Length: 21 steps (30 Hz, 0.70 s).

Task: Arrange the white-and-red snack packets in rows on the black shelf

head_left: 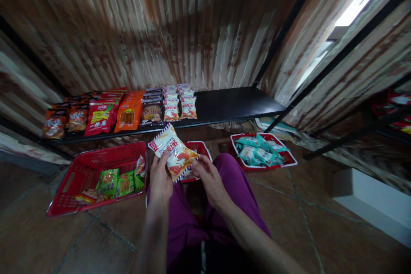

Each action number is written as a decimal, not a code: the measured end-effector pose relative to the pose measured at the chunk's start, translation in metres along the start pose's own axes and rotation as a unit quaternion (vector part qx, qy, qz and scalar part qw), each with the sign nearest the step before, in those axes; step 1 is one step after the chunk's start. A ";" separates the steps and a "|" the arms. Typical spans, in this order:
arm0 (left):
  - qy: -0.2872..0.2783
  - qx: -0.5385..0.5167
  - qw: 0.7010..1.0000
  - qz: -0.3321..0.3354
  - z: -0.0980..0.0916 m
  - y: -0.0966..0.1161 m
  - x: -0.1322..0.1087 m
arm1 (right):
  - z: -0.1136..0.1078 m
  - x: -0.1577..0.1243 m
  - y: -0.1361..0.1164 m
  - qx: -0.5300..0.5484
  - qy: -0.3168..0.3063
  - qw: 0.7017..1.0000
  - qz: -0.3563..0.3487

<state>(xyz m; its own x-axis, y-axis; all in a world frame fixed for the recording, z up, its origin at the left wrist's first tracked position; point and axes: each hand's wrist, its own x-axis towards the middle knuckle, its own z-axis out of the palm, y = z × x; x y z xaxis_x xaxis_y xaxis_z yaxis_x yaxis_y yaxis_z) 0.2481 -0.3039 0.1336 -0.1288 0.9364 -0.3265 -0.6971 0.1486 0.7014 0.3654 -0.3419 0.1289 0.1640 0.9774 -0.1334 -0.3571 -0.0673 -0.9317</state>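
Between my two hands is a white and orange snack bag (176,154) with striped edges, tilted above my lap. My left hand (160,178) grips its left side, thumb on the front. At its lower right edge, my right hand (210,178) pinches the bag with closed fingers. Below and behind the bag sits a small red basket (205,150), partly hidden by my hands. Ahead, a black shelf (231,105) carries matching white snack bags (188,108) in two rows, with dark brown snack bags (152,110) to their left.
Orange packets (129,111), red packets (102,115) and brown-black bags (55,123) fill the shelf's left part. A red basket (67,197) with green packets stands on the floor at left. Another basket (231,139) at right holds teal packets (261,150). Black posts (289,21) frame the shelf; a white box (372,203) lies far right.
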 end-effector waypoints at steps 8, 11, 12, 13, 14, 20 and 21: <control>-0.006 0.026 0.999 0.032 0.001 -0.005 -0.002 | -0.007 0.008 -0.012 -0.003 0.033 0.999 0.027; -0.007 0.017 0.999 0.027 0.003 -0.004 -0.004 | -0.009 0.009 -0.011 -0.001 0.053 0.998 0.035; -0.009 0.011 1.000 0.024 0.004 -0.004 -0.004 | -0.010 0.009 -0.010 0.002 0.058 0.998 0.036; -0.009 0.004 1.000 0.023 0.004 -0.004 -0.005 | -0.010 0.009 -0.010 0.007 0.062 0.997 0.036; -0.008 -0.003 1.000 0.022 0.005 -0.004 -0.006 | -0.010 0.009 -0.009 0.013 0.066 0.997 0.035; -0.010 -0.010 1.000 0.009 0.007 -0.008 -0.006 | -0.008 0.010 -0.009 0.038 0.079 0.996 0.027; -0.018 -0.001 1.000 0.014 0.006 -0.009 -0.005 | -0.008 0.010 -0.008 0.039 0.081 0.996 0.026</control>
<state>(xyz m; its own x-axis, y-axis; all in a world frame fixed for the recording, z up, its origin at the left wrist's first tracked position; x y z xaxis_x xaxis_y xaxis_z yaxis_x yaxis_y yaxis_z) 0.2598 -0.3081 0.1329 -0.1238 0.9509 -0.2837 -0.6954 0.1208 0.7084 0.3772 -0.3329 0.1323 0.2874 0.9274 -0.2394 -0.4383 -0.0950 -0.8938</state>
